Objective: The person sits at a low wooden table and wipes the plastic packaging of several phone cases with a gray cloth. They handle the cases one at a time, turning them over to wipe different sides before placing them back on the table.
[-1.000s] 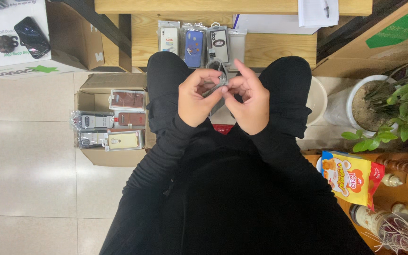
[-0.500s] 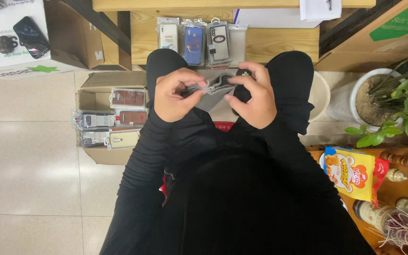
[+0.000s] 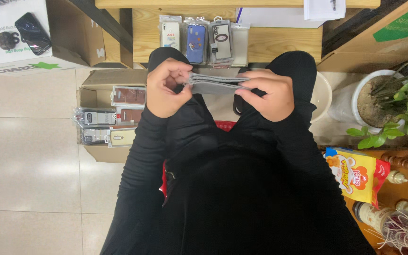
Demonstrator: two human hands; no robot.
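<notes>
Grey and flat, a thin phone case (image 3: 216, 85) is stretched between the two hands above the person's lap, each end pinched so that it lies level and edge-on to the camera, probably so both ends can be worked at once. The left hand (image 3: 166, 89) curls its fingers closed around the case's left end; the right hand (image 3: 267, 94) grips the other end between thumb and fingers. Just beyond the case, on a wooden shelf (image 3: 279, 42), packaged phone cases (image 3: 204, 40) lie in a neat row, faces up so their colours can be told apart. To the left of the case, a cardboard box (image 3: 95, 94) on the tiled floor holds more packaged cases. To the right of the case stands a potted plant (image 3: 393, 104), and nearer the person lies a yellow snack bag (image 3: 352, 172).
</notes>
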